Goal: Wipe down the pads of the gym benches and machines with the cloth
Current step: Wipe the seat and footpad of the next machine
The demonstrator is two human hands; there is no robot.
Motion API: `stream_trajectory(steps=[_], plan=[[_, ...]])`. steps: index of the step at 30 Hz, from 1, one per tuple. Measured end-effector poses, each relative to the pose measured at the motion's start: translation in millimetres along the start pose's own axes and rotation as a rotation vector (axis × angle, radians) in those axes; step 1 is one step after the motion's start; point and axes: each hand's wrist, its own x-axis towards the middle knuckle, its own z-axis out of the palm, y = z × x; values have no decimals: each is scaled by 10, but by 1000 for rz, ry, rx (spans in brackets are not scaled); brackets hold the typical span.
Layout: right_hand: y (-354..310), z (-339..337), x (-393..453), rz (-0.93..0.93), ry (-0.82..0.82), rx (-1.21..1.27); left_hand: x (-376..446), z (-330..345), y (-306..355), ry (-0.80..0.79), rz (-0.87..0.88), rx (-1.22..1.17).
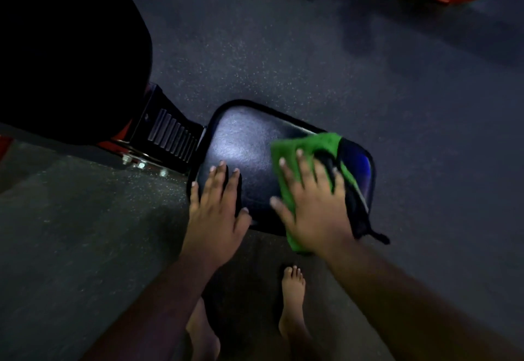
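I have both hands down on the black seat pad (249,145) of the bench. My right hand (312,204) lies flat with its fingers spread wide, pressing the green cloth (312,145) onto the pad's right half. The cloth spreads out ahead of my fingertips and also shows below my palm, where it hangs over the pad's near edge. A dark strip of the cloth, edged in black, runs along the outer side of my right hand and trails off past the pad's near corner.

My left hand (218,204) rests just beside the right one, apart from the cloth, fingers straight and slightly fanned, on the pad's bare near-left part. Ahead of its fingertips the pad shines with a pale reflection.

Beyond the left hand, a ribbed black bracket (170,133) joins the seat to the larger dark back pad (65,48). Below my wrists, 2 bare feet (293,298) stand on the speckled floor (312,48).
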Motion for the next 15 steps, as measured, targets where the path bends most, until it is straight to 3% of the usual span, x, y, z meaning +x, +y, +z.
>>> stream_trajectory(steps=[4, 7, 11, 13, 15], plan=[[408, 69, -319, -229, -33, -61, -3, -9, -4, -15, 14, -3], [622, -102, 204, -88, -34, -85, 31, -38, -41, -4, 12, -21], [297, -189, 823, 200, 15, 52, 27, 18, -89, 11, 24, -21], [94, -114, 694, 179, 35, 42, 16, 31, -78, 20, 25, -8], [7, -4, 258, 27, 27, 10, 25, 28, -22, 10, 40, 37]])
